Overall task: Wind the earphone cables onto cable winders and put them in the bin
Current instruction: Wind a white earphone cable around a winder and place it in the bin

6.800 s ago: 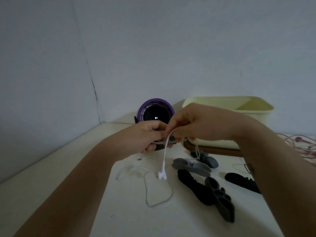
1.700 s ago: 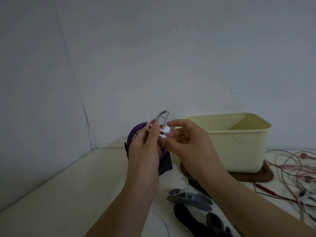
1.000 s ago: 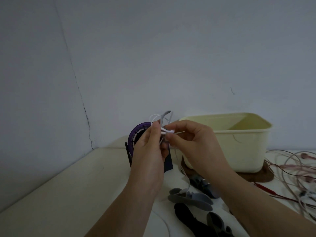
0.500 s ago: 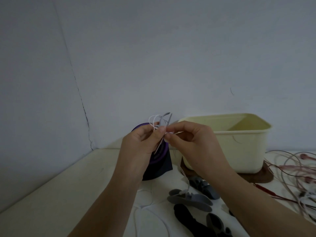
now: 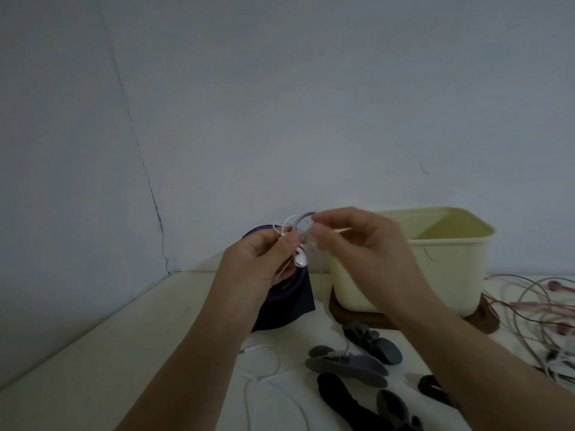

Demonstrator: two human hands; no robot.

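pale tabletop, dim wall. left hand grips the grey winder beside the bin; right hand, blurred, pinches the white cable. the earbud has just dropped below the left thumb, so winding's barely started.

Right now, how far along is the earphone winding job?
Done: nothing wound shows in the visible part of the cream bin. In hand: the left hand holds a grey cable winder with a white earbud, and the right hand pinches its cable there. Left: much of the white cable lies loose on the table, and the pink earphones and spare winders wait unwound.
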